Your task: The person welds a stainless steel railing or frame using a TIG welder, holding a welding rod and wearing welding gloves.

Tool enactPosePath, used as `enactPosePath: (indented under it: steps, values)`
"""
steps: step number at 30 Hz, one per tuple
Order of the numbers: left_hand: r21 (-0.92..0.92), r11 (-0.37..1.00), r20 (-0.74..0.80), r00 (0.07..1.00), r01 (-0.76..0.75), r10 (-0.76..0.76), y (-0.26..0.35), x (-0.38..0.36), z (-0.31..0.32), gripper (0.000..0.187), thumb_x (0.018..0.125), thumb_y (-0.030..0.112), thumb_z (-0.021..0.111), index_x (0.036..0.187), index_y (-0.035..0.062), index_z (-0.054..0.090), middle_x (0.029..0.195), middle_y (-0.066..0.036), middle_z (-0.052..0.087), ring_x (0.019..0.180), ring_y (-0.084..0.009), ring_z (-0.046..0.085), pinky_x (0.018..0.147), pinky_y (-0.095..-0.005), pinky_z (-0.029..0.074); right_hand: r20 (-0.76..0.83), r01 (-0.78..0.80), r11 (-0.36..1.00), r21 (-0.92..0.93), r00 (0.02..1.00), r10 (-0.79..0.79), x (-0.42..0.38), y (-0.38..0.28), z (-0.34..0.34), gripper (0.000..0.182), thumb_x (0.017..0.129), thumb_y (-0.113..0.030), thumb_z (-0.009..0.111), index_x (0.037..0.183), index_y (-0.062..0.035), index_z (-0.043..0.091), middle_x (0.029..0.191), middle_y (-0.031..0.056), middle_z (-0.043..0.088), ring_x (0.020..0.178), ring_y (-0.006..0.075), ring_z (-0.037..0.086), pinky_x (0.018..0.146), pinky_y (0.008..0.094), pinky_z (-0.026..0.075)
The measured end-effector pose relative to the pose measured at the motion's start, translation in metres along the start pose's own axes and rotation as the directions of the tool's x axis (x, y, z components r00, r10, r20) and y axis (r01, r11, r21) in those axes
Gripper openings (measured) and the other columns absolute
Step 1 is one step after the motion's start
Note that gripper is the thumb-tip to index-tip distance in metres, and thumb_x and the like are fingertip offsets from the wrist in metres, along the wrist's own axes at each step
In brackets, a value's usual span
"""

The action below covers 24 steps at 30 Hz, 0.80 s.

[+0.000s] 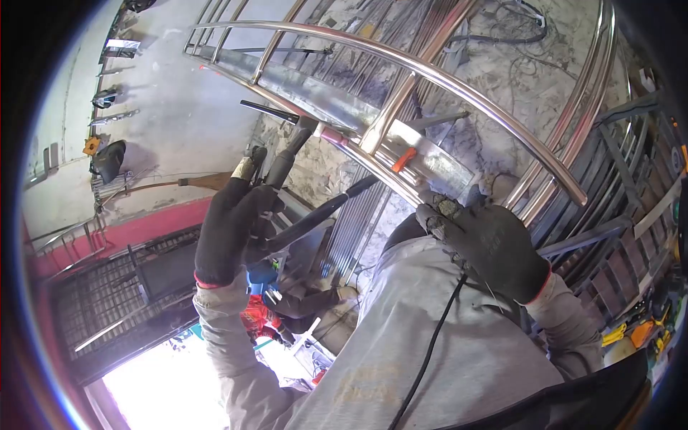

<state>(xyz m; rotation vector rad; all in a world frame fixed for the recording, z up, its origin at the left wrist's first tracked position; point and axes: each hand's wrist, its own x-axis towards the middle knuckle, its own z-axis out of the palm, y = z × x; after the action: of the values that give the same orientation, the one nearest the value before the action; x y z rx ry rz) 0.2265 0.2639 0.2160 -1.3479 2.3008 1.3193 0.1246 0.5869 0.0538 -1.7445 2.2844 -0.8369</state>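
Note:
A shiny metal railing [423, 68] with a curved top rail and upright bars stretches across the upper middle. My right hand [487, 240], in a dark work glove, is closed at the near end of its lower rail, with the fingertips bent against the metal. An orange-red clamp-like piece [403, 159] sits on the rail close to that hand. Beneath the railing stands a dark support pipe [288, 154] with a short crossbar [269, 111] on top. My left hand [236, 215], also gloved, is beside this pipe with its fingers apart; part of the fingers is hidden.
Long metal tubes [351, 222] lie on the floor under the railing. A dark metal rack [616, 236] with more tubes is at right. A person in red [259, 315] is low down, near the bright doorway [158, 380]. Tools [109, 161] hang on the left wall.

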Motion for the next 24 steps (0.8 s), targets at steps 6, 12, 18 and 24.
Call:
enactPosePath:
  steps: [6,12,18,24]
  values:
    - [0.145,0.989,0.113,0.993,-0.032,0.015,0.010,0.015,-0.015,0.069,0.101,0.028,0.065,0.165,0.0090,0.048,0.094,-0.004,0.071,0.066,-0.0088,0.059,0.059,-0.0268,0.049,0.025,-0.049,0.999,-0.013,0.998,0.049,0.002,0.001,0.004,0.049,0.103,-0.018,0.061,0.152,-0.0100,0.060,0.139,0.0095,0.072,0.082,0.0223,0.073,0.067,0.0376,0.058]
    - [0.261,0.960,0.160,0.985,-0.105,0.064,0.024,0.030,-0.018,0.064,0.104,0.028,0.062,0.163,0.0071,0.050,0.089,-0.004,0.070,0.064,-0.0087,0.062,0.059,-0.0266,0.051,0.021,-0.020,0.999,-0.044,1.000,0.021,0.001,0.002,0.003,0.053,0.102,-0.014,0.060,0.154,-0.0093,0.057,0.140,0.0101,0.071,0.085,0.0222,0.074,0.067,0.0369,0.058]
    - [0.493,0.814,0.294,0.940,-0.305,0.175,0.042,0.047,-0.027,0.030,0.106,0.026,0.061,0.119,0.0024,0.072,0.084,-0.005,0.068,0.062,-0.0091,0.064,0.059,-0.0284,0.052,-0.001,-0.070,0.997,0.034,0.998,0.070,0.000,-0.002,0.007,0.052,0.099,-0.017,0.061,0.151,-0.0166,0.063,0.123,0.0071,0.071,0.089,0.0262,0.068,0.078,0.0423,0.055]
    - [0.606,0.598,0.449,0.846,-0.524,0.287,0.054,0.068,-0.035,0.024,0.103,0.024,0.064,0.104,0.0008,0.069,0.085,-0.007,0.070,0.070,-0.0157,0.069,0.065,-0.0356,0.054,-0.049,-0.016,1.000,-0.011,0.999,0.015,0.001,0.000,0.005,0.055,0.099,-0.015,0.063,0.154,-0.0113,0.060,0.140,0.0086,0.072,0.088,0.0223,0.073,0.070,0.0369,0.058]
